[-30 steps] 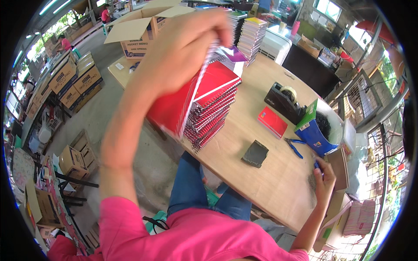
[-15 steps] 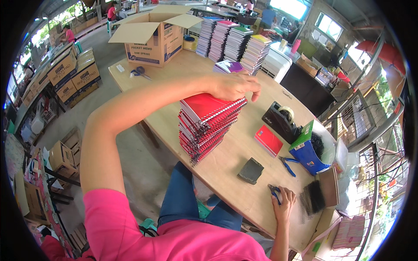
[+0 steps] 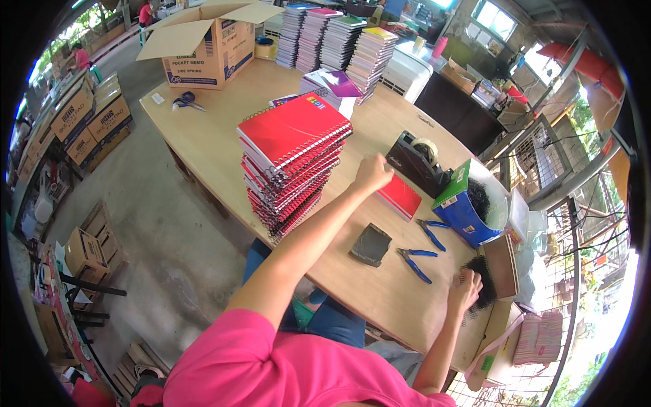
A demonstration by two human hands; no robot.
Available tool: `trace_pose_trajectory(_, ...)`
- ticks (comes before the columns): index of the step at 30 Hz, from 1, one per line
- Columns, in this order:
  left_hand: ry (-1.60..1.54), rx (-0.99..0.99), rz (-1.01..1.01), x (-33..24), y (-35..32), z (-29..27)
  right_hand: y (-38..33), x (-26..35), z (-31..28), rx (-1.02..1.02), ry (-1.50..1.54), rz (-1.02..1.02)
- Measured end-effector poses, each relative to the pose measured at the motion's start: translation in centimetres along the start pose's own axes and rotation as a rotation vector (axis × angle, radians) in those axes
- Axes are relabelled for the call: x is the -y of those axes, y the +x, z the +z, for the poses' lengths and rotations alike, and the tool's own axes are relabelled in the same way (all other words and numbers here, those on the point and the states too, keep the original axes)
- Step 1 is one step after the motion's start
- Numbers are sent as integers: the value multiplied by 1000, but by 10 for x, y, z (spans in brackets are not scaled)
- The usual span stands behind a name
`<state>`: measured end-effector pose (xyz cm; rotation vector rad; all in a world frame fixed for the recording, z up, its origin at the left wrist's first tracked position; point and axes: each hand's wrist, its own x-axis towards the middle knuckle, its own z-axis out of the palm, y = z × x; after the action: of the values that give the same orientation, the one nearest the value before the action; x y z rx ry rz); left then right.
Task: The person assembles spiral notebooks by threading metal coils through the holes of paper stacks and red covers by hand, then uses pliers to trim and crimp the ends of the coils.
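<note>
My left hand (image 3: pixel 374 174) is closed at the far-left edge of a single red notebook (image 3: pixel 401 199) lying flat on the table. Its fingertips are partly hidden. A tall stack of red spiral-bound notebooks (image 3: pixel 293 132) rises to the left of that forearm. Curled fingers of my right hand (image 3: pixel 466 290) are on a pile of black wire binding coils (image 3: pixel 483 275) by an open cardboard box (image 3: pixel 503 275). Two pairs of blue-handled pliers (image 3: pixel 417 264) lie between my hands, beside a dark rectangular block (image 3: pixel 371 245).
A black tape dispenser (image 3: pixel 415 163) stands beyond the red notebook. Right of it is a blue-and-green box (image 3: pixel 464 214) with black coils. Farther off are notebook stacks (image 3: pixel 339 47), scissors (image 3: pixel 188 102) and a large open carton (image 3: pixel 203 54).
My left hand has left the top of the red stack and come right to the single notebook. My right hand has let go of the pliers and moved to the coils. The view has shifted.
</note>
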<state>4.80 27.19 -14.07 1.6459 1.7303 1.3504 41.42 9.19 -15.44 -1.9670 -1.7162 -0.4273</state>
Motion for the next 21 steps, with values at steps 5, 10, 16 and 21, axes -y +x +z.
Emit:
trace_pose_trajectory(5, 184, 290, -258, 24, 43, 44, -19, -47, 10, 22, -76, 14)
trace_pose_trajectory(10, 196, 175, -263, 24, 44, 45, -15, -57, 0, -234, -101, -214)
trace_pose_trajectory(16, -308, 66, 11, -18, 3, -11, 12, -49, -25, -163, 206, -169)
trace_pose_trajectory(21, -551, 51, 177, -75, -203, -92, -3, -12, -64, -12, 487, -308)
